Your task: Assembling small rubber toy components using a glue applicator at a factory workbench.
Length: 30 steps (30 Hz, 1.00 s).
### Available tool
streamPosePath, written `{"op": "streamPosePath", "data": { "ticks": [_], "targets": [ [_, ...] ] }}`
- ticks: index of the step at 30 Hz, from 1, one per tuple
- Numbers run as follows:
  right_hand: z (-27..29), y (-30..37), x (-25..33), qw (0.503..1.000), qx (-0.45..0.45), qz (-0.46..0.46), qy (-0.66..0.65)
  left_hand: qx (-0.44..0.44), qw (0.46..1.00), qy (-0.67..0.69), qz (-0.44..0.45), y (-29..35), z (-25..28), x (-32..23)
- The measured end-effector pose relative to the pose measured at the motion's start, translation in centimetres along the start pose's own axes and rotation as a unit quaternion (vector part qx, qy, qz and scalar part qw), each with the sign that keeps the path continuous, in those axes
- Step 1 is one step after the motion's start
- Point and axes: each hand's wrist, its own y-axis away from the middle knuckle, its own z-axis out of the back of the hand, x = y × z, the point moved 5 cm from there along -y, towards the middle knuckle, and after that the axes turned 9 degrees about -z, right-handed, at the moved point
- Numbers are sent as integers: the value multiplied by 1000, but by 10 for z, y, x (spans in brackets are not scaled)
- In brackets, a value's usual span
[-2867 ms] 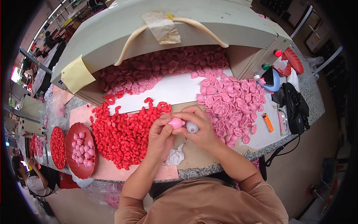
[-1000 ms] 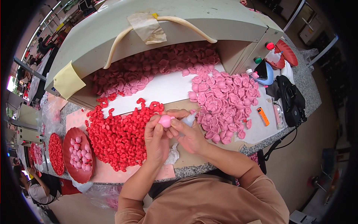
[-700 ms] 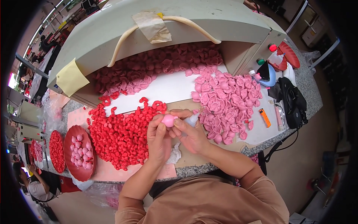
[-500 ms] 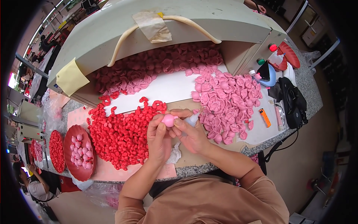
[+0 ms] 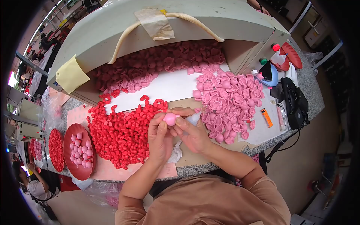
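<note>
Over the middle of the bench, my two hands meet at a small pink ball-shaped piece [image 5: 170, 119]. My left hand [image 5: 159, 135] pinches it between thumb and fingers. The thumb and fingers of my right hand [image 5: 195, 137] press on its right side. A whitish translucent object [image 5: 194, 119], perhaps a small bottle, shows by my right forefinger; its tip is hidden. Left of my hands spreads a heap of small red curved pieces [image 5: 123, 135]. To the right lies a pile of pink petal-shaped pieces [image 5: 225, 99], with pink balls among them.
A grey box-like housing [image 5: 210, 28] arches over the far side, with more pink pieces under it. At left stand a red dish [image 5: 68, 150] of pink balls and a dish of red pieces [image 5: 56, 152]. An orange lighter [image 5: 266, 118] and black bag [image 5: 296, 101] lie at right.
My hands stay on the pink ball piece in almost the same place and grip. The whole view has shifted very slightly.
</note>
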Motion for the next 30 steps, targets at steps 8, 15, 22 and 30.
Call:
{"op": "streamPosePath", "data": {
  "ticks": [8, 15, 22, 30],
  "targets": [
    [3, -1, 0, 1000, 1, -5, 0, -3, 1000, 1, 13, -1, 0, 3],
    [3, -1, -3, 1000, -7, -9, -15, -21, 999, 25, 7, 0, 4, 1],
    [2, -2, -3, 1000, -5, -13, -15, -17, 1000, 23, 6, -1, 5, 1],
    [2, -1, -1, 1000, 4, -10, -3, 2, 999, 33, 20, -1, 6, 5]
  ]
}}
